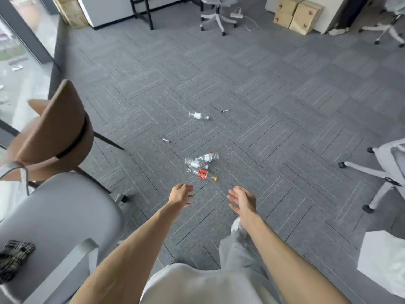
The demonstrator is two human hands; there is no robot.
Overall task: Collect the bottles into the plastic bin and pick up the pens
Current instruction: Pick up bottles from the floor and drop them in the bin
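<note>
Head view: left hand (pixel 180 194) and right hand (pixel 242 199) hover released, empty, above the floor (pixel 285 106). Grey chair (pixel 61 216) and brown chair (pixel 54 128) crowd the left; bottle cluster (pixel 200 164) lies just ahead.

Open carpet (pixel 263 110) up to the bottles (pixel 198 164); grey chair (pixel 61 207) close left.

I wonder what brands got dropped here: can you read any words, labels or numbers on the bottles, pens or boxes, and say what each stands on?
Nothing here reads clearly.
Far bottle, white label: too blurred to read.
Near bottles, white labels: too blurred to read.
Red label beside them: pale marks, unreadable.
Near pen and far pen: too small for any print.
Boxes: no lettering shows.
</note>
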